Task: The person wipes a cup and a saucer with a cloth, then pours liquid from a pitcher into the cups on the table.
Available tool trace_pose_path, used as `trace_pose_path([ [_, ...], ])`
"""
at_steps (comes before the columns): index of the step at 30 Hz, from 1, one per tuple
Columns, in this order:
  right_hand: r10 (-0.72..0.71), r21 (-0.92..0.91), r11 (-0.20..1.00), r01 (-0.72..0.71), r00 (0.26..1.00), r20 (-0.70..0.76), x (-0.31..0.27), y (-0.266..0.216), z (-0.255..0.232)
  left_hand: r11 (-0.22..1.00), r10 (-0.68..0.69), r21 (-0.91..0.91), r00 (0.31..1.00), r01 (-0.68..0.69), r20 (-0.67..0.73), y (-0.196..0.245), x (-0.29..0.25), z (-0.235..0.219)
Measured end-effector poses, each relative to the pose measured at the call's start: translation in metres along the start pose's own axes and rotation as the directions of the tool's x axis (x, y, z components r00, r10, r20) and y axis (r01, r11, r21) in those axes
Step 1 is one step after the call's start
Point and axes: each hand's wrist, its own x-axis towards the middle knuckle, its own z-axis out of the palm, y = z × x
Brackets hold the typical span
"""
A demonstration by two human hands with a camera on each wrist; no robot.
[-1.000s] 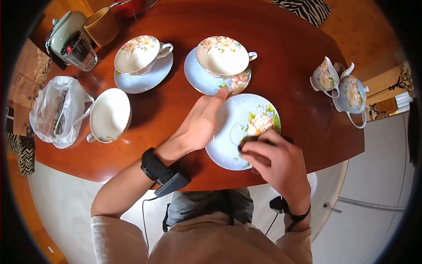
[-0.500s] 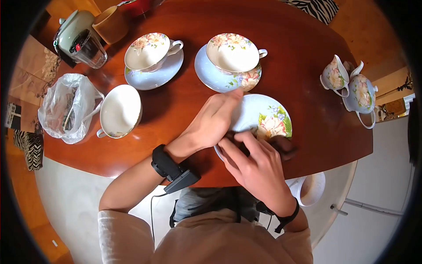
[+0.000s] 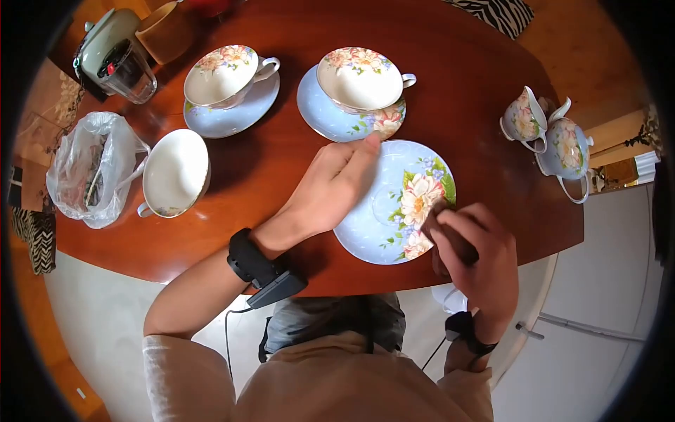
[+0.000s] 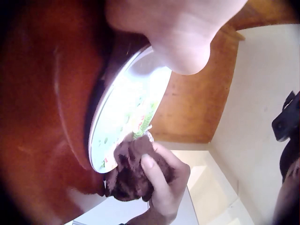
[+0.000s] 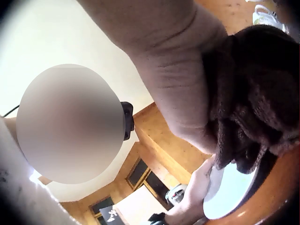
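Note:
A light blue saucer (image 3: 376, 218) with a flower pattern lies near the table's front edge. At its upper left rim, the left hand (image 3: 330, 184) grips the edge, thumb on top; its other fingers are partly hidden. A dark brown cloth (image 4: 133, 171) is bunched in the right hand (image 3: 478, 257), held between thumb and fingers against the saucer's right, flowered side. In the right wrist view the cloth (image 5: 258, 89) covers most of that hand's fingers, with part of the saucer (image 5: 229, 190) below.
Two cups (image 3: 358, 88) (image 3: 221, 81) stand on saucers behind; another cup (image 3: 176, 172) lies tilted at left by a plastic bag (image 3: 95, 172). A glass (image 3: 130, 74) and a wooden cup (image 3: 165, 35) stand back left. A creamer (image 3: 524, 119) and teapot (image 3: 566, 149) are at right.
The right hand and cloth have moved from the saucer's lower middle, by way of its left part, to the right rim. The left hand has kept its place at the rim.

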Motion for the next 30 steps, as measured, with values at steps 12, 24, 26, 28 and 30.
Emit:
trace_pose_path([
  [12,-0.33,-0.019,0.943,0.333,0.939,0.1,-0.006,-0.025,0.055,0.996,0.005,0.086,1.0,-0.003,-0.021,-0.004,-0.001,-0.004],
  [24,0.048,-0.186,0.981,-0.048,0.999,-0.006,-0.015,-0.002,-0.01,0.989,0.096,0.121,0.993,-0.087,-0.067,-0.002,-0.002,0.002],
  [26,0.017,-0.164,0.986,-0.04,0.99,-0.139,-0.01,-0.003,0.003,0.993,0.045,0.114,0.998,-0.039,-0.05,0.0,-0.002,0.0],
  [28,-0.036,-0.208,0.978,0.007,0.99,-0.14,-0.008,0.002,0.012,0.994,0.028,0.104,0.998,-0.023,-0.049,-0.003,-0.001,-0.001],
  [30,-0.083,-0.225,0.973,0.05,0.986,-0.142,-0.009,0.007,0.023,0.995,0.019,0.096,0.998,-0.014,-0.056,-0.004,0.0,-0.001],
])
